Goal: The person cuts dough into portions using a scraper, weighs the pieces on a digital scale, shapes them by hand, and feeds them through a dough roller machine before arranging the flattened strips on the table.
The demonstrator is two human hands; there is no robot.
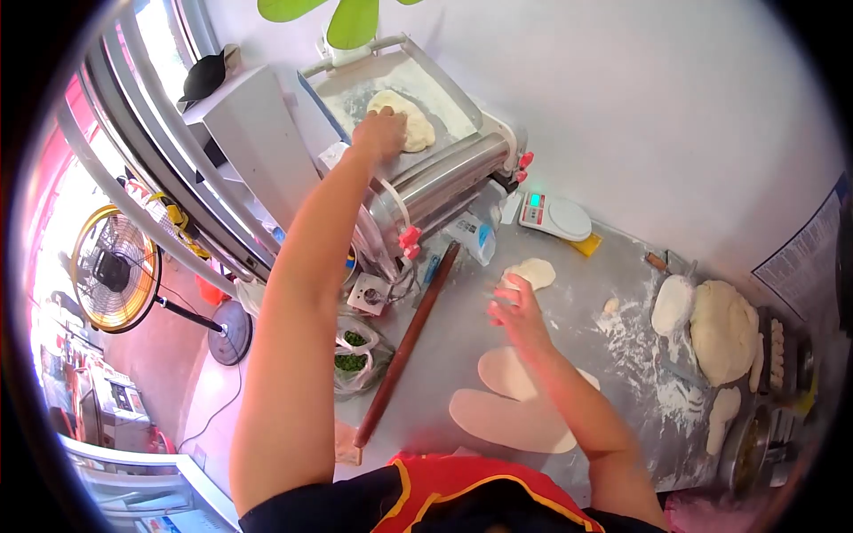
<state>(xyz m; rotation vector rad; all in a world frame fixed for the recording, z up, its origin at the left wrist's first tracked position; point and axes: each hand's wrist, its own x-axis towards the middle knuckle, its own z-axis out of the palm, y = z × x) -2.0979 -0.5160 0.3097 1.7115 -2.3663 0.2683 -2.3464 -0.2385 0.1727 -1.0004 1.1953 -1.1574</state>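
My left hand (380, 133) reaches up to the floury tray (342, 87) of a dough sheeting machine (458, 173). Its fingers are closed over the left edge of a flattened piece of dough (418, 129) lying there. Lower down, my right hand (520, 315) hovers over the metal table (426, 382), fingers apart and holding nothing. A small dough piece (535, 272) lies just beyond its fingertips; whether they touch is unclear. Two flat dough sheets (498, 417) lie on the table, partly hidden under my right forearm.
A long rolling pin (409, 342) lies left of the sheets, beside a bag of chopped greens (354, 360). A kitchen scale (555, 216) stands near the wall. Right are scattered flour (640, 333) and a large dough mass (724, 333). A fan (115, 266) stands far left.
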